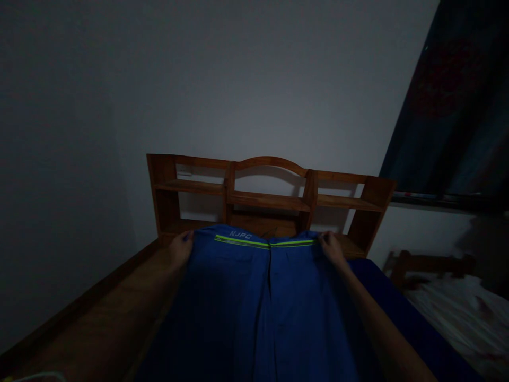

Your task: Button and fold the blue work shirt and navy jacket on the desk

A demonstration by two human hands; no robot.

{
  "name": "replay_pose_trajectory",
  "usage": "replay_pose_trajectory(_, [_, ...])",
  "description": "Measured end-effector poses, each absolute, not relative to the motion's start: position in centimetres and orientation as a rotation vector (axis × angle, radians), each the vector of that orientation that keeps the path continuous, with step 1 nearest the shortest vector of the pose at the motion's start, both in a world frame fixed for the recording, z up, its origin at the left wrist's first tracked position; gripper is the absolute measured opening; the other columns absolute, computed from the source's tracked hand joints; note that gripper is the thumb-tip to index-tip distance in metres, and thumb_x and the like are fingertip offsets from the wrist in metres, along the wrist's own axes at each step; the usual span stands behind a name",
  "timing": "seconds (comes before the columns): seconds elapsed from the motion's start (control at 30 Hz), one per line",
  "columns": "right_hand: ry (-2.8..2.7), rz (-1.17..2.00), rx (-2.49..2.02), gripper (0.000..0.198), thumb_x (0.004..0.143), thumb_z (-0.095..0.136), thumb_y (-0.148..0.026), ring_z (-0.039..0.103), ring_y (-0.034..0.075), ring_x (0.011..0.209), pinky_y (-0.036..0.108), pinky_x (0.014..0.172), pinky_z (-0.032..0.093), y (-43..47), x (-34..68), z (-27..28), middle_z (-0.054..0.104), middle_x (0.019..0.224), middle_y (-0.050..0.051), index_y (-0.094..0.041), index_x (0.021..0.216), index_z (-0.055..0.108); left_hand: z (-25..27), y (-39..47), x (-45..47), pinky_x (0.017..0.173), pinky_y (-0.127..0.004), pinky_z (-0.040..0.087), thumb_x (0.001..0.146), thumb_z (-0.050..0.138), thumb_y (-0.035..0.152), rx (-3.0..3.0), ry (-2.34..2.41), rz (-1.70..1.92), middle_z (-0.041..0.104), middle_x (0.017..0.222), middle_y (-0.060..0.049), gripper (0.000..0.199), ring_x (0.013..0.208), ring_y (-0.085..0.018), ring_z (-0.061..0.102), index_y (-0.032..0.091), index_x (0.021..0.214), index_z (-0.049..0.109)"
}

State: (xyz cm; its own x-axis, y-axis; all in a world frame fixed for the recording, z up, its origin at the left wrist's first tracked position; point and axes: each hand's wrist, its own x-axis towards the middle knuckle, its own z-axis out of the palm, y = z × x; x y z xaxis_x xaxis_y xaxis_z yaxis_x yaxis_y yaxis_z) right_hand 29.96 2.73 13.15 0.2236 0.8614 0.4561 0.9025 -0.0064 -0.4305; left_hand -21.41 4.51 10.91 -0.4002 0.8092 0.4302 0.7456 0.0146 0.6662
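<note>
A blue work jacket is stretched out between my two hands, its front facing me. A yellow-green stripe crosses its chest, with the letters NJPC above it on the left side. The front opening runs down the middle, and the lower part goes out of view at the bottom. My left hand pinches the jacket's upper left corner. At the upper right corner, my right hand has its fingers closed on the cloth. Dim light hides the finer folds.
Behind the jacket stands a wooden headboard with open shelves, against a pale wall. Wooden boards lie at left. Dark blue cloth spreads at right, near a white bundle. A dark curtain hangs at upper right.
</note>
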Motion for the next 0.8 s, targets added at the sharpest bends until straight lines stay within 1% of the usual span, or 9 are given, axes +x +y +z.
replay_pose_trajectory(0.07, [-1.758, -0.015, -1.819, 0.030, 0.079, 0.051, -0.023, 0.059, 0.018, 0.095, 0.025, 0.080, 0.044, 2.2, 28.5, 10.8, 0.060, 0.109, 0.013, -0.011, 0.106, 0.054, 8.8, 4.5, -20.0, 0.095, -0.038, 0.039, 0.084, 0.048, 0.037, 1.874, 2.167, 1.235, 0.047, 0.133, -0.017, 0.048, 0.118, -0.029, 0.047, 0.012, 0.124, 0.051])
replay_pose_trajectory(0.13, [-1.874, 0.015, -1.826, 0.038, 0.069, 0.060, -0.015, 0.060, 0.020, 0.094, 0.027, 0.079, 0.045, 1.0, 27.1, 8.8, 0.052, 0.123, 0.016, -0.013, 0.106, 0.055, 7.2, 4.1, -18.6, 0.098, -0.041, 0.036, 0.077, 0.059, 0.035, 2.107, 2.154, 1.085, 0.028, 0.145, -0.017, 0.062, 0.124, -0.034, 0.040, 0.015, 0.133, 0.042])
replay_pose_trajectory(0.23, [-1.944, -0.200, -1.928, 0.045, 0.070, 0.051, -0.005, 0.061, 0.025, 0.090, 0.034, 0.073, 0.046, -1.3, 24.9, 7.4, 0.033, 0.140, 0.019, -0.015, 0.113, 0.054, 6.4, 3.2, -16.3, 0.093, -0.047, 0.038, 0.076, 0.059, 0.024, 2.355, 2.204, 0.922, 0.016, 0.150, -0.016, 0.067, 0.118, -0.037, 0.044, 0.021, 0.138, 0.035])
replay_pose_trajectory(0.33, [-1.979, -0.320, -1.806, 0.044, 0.075, 0.043, -0.005, 0.060, 0.024, 0.091, 0.033, 0.072, 0.046, -3.5, 22.2, 8.1, 0.036, 0.139, 0.016, -0.019, 0.115, 0.054, 6.9, 1.8, -12.5, 0.082, -0.039, 0.044, 0.083, 0.041, 0.012, 2.443, 2.031, 0.896, 0.033, 0.142, -0.015, 0.046, 0.104, -0.029, 0.055, 0.021, 0.127, 0.048])
replay_pose_trajectory(0.4, [-2.128, -0.054, -1.534, 0.037, 0.077, 0.044, -0.010, 0.061, 0.020, 0.088, 0.028, 0.073, 0.046, -4.5, 20.3, 8.3, 0.055, 0.122, 0.011, -0.021, 0.109, 0.058, 7.0, 0.8, -9.3, 0.074, -0.031, 0.045, 0.084, 0.045, 0.018, 2.488, 1.565, 0.753, 0.056, 0.120, -0.012, 0.030, 0.091, -0.023, 0.060, 0.019, 0.110, 0.059])
replay_pose_trajectory(0.47, [-2.215, 0.340, -1.290, 0.030, 0.076, 0.045, -0.012, 0.061, 0.016, 0.079, 0.023, 0.069, 0.045, -4.8, 18.8, 7.7, 0.065, 0.094, 0.004, -0.021, 0.098, 0.063, 6.3, -0.1, -6.4, 0.067, -0.026, 0.045, 0.076, 0.062, 0.033, 2.413, 1.093, 0.519, 0.066, 0.092, -0.005, 0.023, 0.079, -0.020, 0.061, 0.020, 0.095, 0.064])
replay_pose_trajectory(0.53, [-2.167, 0.628, -1.192, 0.026, 0.072, 0.044, -0.009, 0.060, 0.013, 0.071, 0.020, 0.064, 0.044, -4.7, 18.1, 6.3, 0.065, 0.077, 0.000, -0.018, 0.085, 0.065, 4.9, -0.6, -4.4, 0.065, -0.025, 0.044, 0.061, 0.074, 0.047, 2.312, 0.915, 0.446, 0.066, 0.081, -0.002, 0.038, 0.075, -0.018, 0.060, 0.020, 0.087, 0.066])
replay_pose_trajectory(0.6, [-2.099, 0.730, -1.182, 0.025, 0.069, 0.044, -0.007, 0.058, 0.012, 0.069, 0.019, 0.063, 0.042, -4.5, 17.9, 4.8, 0.064, 0.075, -0.001, -0.017, 0.077, 0.065, 3.5, -0.8, -3.5, 0.066, -0.024, 0.042, 0.051, 0.077, 0.054, 2.260, 0.954, 0.532, 0.065, 0.082, -0.001, 0.048, 0.076, -0.018, 0.059, 0.020, 0.084, 0.066])
replay_pose_trajectory(0.8, [-2.143, 0.655, -1.189, 0.026, 0.068, 0.045, -0.005, 0.057, 0.011, 0.071, 0.019, 0.064, 0.039, -4.8, 18.2, 4.1, 0.062, 0.080, -0.001, -0.020, 0.075, 0.065, 2.0, -0.6, -3.9, 0.060, -0.020, 0.038, 0.055, 0.074, 0.056, 2.178, 0.978, 0.588, 0.062, 0.078, 0.001, 0.042, 0.070, -0.014, 0.056, 0.020, 0.075, 0.068])
